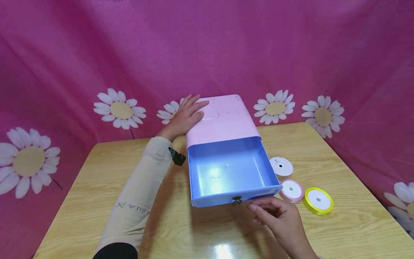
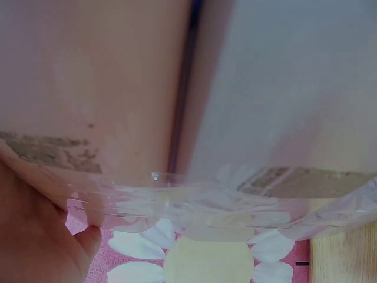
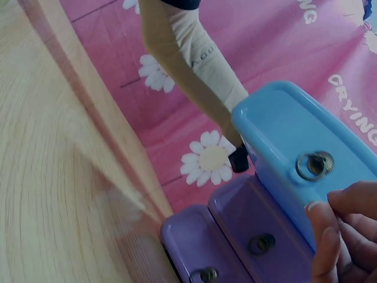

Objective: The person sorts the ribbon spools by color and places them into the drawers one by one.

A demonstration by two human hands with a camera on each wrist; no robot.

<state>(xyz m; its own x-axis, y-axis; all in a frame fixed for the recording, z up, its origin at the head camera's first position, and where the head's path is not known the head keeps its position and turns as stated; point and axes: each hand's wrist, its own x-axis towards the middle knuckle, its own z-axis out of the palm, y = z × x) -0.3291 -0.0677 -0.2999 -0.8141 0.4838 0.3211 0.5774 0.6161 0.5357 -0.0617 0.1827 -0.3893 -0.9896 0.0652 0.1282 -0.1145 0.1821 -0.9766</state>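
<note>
A small drawer cabinet with a pink casing (image 1: 223,117) stands on the table. Its top blue drawer (image 1: 226,169) is pulled far out, with bare floor showing inside. My left hand (image 1: 184,117) rests with spread fingers on the casing's upper left edge. At the right lower edge of the blue drawer front is my right hand (image 1: 281,219), its fingers loosely bent and the tips close to that edge. A metal ring pull (image 3: 314,166) on the drawer front hangs free of the fingers. Two purple drawers (image 3: 253,224) below appear pushed in.
Right of the drawer lie a white ribbon spool (image 1: 281,167), a pink-rimmed spool (image 1: 291,190) and a yellow ribbon spool (image 1: 318,201). The wooden table (image 1: 323,154) meets a pink cloth (image 1: 207,46) with daisies behind and at both sides.
</note>
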